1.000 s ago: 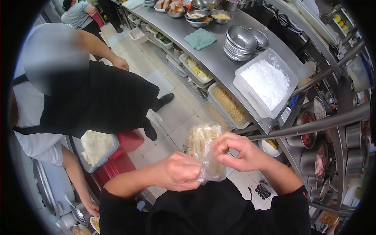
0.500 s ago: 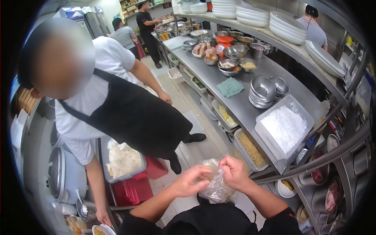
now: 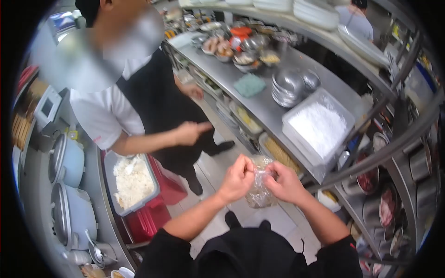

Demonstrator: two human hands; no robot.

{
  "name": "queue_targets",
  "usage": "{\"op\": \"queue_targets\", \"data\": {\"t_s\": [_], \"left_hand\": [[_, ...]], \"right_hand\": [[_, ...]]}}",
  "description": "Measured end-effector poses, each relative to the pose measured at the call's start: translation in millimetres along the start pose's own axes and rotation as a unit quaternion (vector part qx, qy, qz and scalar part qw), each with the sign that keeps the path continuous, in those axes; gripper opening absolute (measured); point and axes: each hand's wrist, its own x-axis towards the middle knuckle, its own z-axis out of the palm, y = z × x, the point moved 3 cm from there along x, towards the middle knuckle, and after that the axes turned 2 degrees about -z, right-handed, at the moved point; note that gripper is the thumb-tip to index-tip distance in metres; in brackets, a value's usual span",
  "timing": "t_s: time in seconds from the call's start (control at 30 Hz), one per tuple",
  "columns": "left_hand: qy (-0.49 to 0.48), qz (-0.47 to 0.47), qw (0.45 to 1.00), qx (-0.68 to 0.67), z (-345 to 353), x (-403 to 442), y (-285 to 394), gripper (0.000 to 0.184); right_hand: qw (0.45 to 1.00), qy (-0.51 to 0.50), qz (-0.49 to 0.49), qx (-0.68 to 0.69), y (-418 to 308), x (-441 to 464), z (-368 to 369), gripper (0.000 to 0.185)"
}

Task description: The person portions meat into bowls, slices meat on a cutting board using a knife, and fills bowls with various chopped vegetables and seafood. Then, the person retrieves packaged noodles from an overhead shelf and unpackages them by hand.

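A clear plastic bag with pale contents hangs in front of my body, between my two hands. My left hand is closed, its fingers pinched on the bag's gathered top at the left. On the other side my right hand is closed too, thumb and fingers pressed on the plastic. The two hands are close together at the neck of the bag. What the bag holds cannot be made out clearly.
A co-worker in a black apron stands at the left, one finger pointing. Near them is a tub of white rice. A steel counter bears bowls, a green cloth and a white powder tub. Rice cookers stand far left.
The co-worker's arm has risen from the lower left and now points across. My left hand has gone from open fingers to a pinch on the bag. The view has shifted.
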Motion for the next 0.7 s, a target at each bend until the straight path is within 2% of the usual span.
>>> {"op": "queue_targets", "data": {"t_s": [0.07, 0.1, 0.2, 0.23, 0.33, 0.37, 0.47, 0.6, 0.63, 0.7], "left_hand": [[-0.100, -0.011, 0.989, 0.111, 7, -3, 21, 0.009], [-0.134, -0.005, 0.984, 0.117, 10, -4, 16, 0.013], [-0.284, -0.089, 0.947, 0.124, 9, -5, 34, 0.012], [-0.287, -0.059, 0.944, 0.152, 7, -5, 34, 0.011], [-0.415, -0.005, 0.899, 0.138, 2, -7, 52, 0.011], [-0.441, -0.012, 0.887, 0.135, 0, -11, 52, 0.014], [-0.459, 0.070, 0.882, 0.080, -6, -23, 62, 0.014], [-0.486, 0.040, 0.870, 0.068, -23, -27, 57, 0.017], [-0.483, 0.069, 0.870, 0.074, -26, -29, 53, 0.018], [-0.461, 0.069, 0.881, 0.085, -36, -28, 49, 0.020]], "right_hand": [[0.996, -0.065, 0.050, 0.035, 18, -9, 0, 0.013], [0.989, -0.090, 0.104, 0.055, 22, -14, 1, 0.014], [0.963, -0.148, 0.130, 0.186, 25, -28, 11, 0.019], [0.958, -0.161, 0.144, 0.187, 17, -29, 11, 0.027], [0.960, -0.248, 0.026, 0.130, 2, -30, 8, 0.030], [0.959, -0.240, -0.003, 0.148, -6, -33, 10, 0.032], [0.932, -0.313, -0.035, 0.178, -17, -39, 10, 0.029], [0.927, -0.309, -0.035, 0.211, -17, -48, 21, 0.024], [0.920, -0.317, -0.026, 0.231, -18, -48, 25, 0.023], [0.912, -0.316, -0.007, 0.262, -19, -50, 27, 0.021]]}}
